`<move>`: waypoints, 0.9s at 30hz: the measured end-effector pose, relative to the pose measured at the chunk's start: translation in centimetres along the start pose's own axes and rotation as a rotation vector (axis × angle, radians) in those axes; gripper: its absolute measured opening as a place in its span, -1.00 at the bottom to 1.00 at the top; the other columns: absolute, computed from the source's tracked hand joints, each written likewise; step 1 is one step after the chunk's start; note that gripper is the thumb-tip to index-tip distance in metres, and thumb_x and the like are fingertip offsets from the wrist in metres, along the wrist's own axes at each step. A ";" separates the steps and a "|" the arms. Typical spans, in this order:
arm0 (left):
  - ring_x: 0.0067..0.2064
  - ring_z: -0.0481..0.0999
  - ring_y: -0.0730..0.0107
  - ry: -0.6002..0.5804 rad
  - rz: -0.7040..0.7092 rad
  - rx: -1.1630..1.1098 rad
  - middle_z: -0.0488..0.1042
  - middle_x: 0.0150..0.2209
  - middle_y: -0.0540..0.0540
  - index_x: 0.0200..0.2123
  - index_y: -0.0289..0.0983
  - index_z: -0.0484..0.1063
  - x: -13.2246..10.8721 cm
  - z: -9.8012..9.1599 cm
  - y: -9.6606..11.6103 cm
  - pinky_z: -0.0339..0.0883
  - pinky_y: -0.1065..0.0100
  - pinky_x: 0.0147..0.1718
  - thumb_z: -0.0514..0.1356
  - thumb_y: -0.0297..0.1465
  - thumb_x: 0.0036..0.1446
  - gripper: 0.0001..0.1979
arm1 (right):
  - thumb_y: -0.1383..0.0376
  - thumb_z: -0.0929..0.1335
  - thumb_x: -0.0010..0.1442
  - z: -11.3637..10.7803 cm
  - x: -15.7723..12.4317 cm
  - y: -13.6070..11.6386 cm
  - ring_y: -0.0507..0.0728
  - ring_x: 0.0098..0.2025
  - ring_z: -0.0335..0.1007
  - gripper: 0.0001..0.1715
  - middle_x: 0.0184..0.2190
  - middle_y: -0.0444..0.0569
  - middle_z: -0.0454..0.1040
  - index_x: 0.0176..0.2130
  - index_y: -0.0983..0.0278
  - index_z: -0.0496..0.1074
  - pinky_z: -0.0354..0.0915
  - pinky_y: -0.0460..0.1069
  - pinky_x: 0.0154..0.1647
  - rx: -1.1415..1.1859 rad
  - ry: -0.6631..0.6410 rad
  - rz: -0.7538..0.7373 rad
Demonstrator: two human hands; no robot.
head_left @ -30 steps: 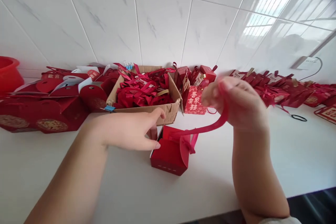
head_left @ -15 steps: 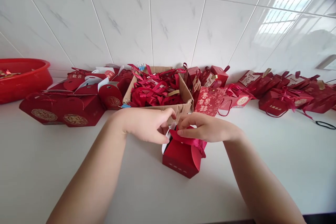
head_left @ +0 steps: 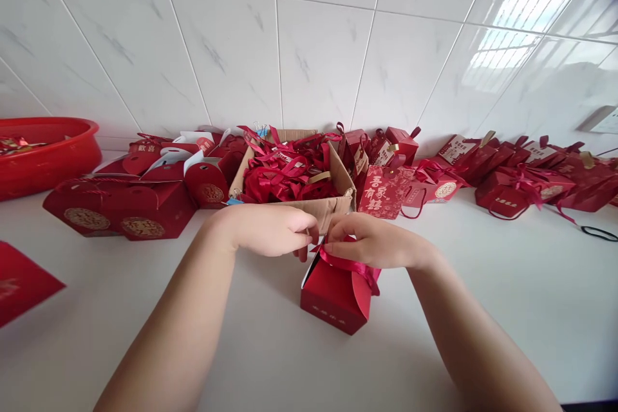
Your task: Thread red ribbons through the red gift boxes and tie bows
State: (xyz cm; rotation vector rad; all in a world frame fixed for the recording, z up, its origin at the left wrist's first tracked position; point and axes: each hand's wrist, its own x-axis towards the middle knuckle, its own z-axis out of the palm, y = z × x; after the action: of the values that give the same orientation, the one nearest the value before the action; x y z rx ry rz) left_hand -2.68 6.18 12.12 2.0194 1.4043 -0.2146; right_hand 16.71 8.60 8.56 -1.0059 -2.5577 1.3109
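Observation:
A small red gift box [head_left: 333,296] stands on the white counter [head_left: 270,347] in front of me. A red ribbon [head_left: 352,265] runs across its top. My left hand [head_left: 270,230] and my right hand [head_left: 371,241] meet just above the box, both with fingers pinched on the ribbon at the box's top flaps. Just behind my hands is a brown cardboard box [head_left: 328,207] filled with loose red ribbons [head_left: 290,170].
Flat and folded red gift boxes [head_left: 120,206] lie at the left, and more finished ones [head_left: 516,174] line the tiled wall at the right. A red basin [head_left: 43,154] stands far left. A red card [head_left: 19,280] lies at the left edge. A black hair band [head_left: 599,232] lies far right.
My right hand, which held the ribbon pulled up and to the right, has come down to the box top. Both hands now pinch the ribbon together there.

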 end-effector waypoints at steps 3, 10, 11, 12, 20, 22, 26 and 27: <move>-0.31 0.42 0.30 0.008 -0.011 0.047 0.50 -0.30 -0.02 -0.38 -0.20 0.42 0.1 0.1 0.3 0.16 0.39 -0.47 0.03 -0.28 0.10 -0.80 | 0.31 0.25 0.03 0.1 0.1 0.1 -0.04 -0.60 0.01 -0.75 -0.67 -0.21 0.06 -0.63 0.27 0.16 -0.07 -0.08 -0.59 -0.029 0.012 -0.006; -0.46 0.30 0.37 0.008 0.000 0.097 0.39 -0.45 -0.02 -0.47 -0.22 0.30 0.4 0.2 0.4 0.08 0.38 -0.55 -0.01 -0.13 0.13 -0.69 | 0.34 0.24 -0.01 0.1 0.2 0.2 -0.03 -0.57 0.05 -0.81 -0.67 -0.19 0.12 -0.62 0.28 0.21 -0.04 -0.09 -0.58 -0.099 0.054 0.015; -0.47 0.29 0.37 -0.001 0.006 0.096 0.38 -0.45 -0.02 -0.47 -0.22 0.30 0.5 0.2 0.3 0.08 0.38 -0.55 -0.01 -0.14 0.13 -0.70 | 0.34 0.25 -0.01 0.1 0.2 0.2 -0.02 -0.57 0.06 -0.81 -0.67 -0.19 0.13 -0.62 0.28 0.22 -0.03 -0.09 -0.58 -0.106 0.053 0.012; -0.47 0.29 0.37 -0.007 0.016 0.090 0.38 -0.45 -0.02 -0.47 -0.22 0.31 0.6 0.2 0.3 0.08 0.38 -0.55 0.00 -0.17 0.12 -0.72 | 0.34 0.25 -0.01 0.1 0.2 0.2 -0.02 -0.57 0.07 -0.82 -0.67 -0.19 0.14 -0.61 0.28 0.24 -0.02 -0.09 -0.57 -0.113 0.053 0.008; -0.54 0.19 0.46 0.061 0.101 -0.045 0.30 -0.53 0.03 -0.52 -0.23 0.32 0.9 0.2 -0.2 0.02 0.40 -0.57 0.08 -0.35 -0.02 -0.89 | 0.24 0.28 0.10 -0.1 0.1 0.4 0.00 -0.50 0.21 -0.78 -0.54 -0.14 0.36 -0.50 0.29 0.41 0.07 -0.09 -0.52 -0.122 0.113 -0.030; -0.57 0.13 0.48 0.130 0.109 -0.068 0.23 -0.57 0.05 -0.55 -0.24 0.29 0.7 0.1 -0.4 -0.02 0.40 -0.60 0.08 -0.35 -0.01 -0.87 | 0.19 0.27 0.15 -0.4 -0.2 0.2 0.01 -0.46 0.25 -0.73 -0.48 -0.12 0.41 -0.45 0.29 0.44 0.12 -0.09 -0.48 -0.100 0.175 -0.076; -0.57 0.11 0.50 0.305 0.176 -0.065 0.19 -0.59 0.07 -0.55 -0.24 0.28 -0.6 -0.4 -0.6 -0.03 0.42 -0.61 0.06 -0.34 0.06 -0.82 | 0.15 0.28 0.19 -1.7 -1.7 -0.1 0.04 -0.33 0.34 -0.72 -0.38 -0.09 0.47 -0.36 0.27 0.47 0.21 -0.08 -0.33 -0.083 0.334 -0.139; -0.57 0.13 0.50 0.356 0.200 -0.065 0.20 -0.59 0.06 -0.55 -0.24 0.30 -1.1 -0.5 -0.6 -0.02 0.43 -0.60 0.06 -0.34 0.08 -0.80 | 0.12 0.29 0.19 -2.1 -2.2 -0.1 0.04 -0.34 0.34 -0.71 -0.39 -0.09 0.47 -0.37 0.27 0.46 0.21 -0.08 -0.34 -0.111 0.372 -0.120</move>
State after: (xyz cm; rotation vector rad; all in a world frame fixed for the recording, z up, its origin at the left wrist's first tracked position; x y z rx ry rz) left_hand -3.77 5.79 12.76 2.1996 1.3802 0.2872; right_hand 19.13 8.67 10.43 -0.9876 -2.3814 0.8652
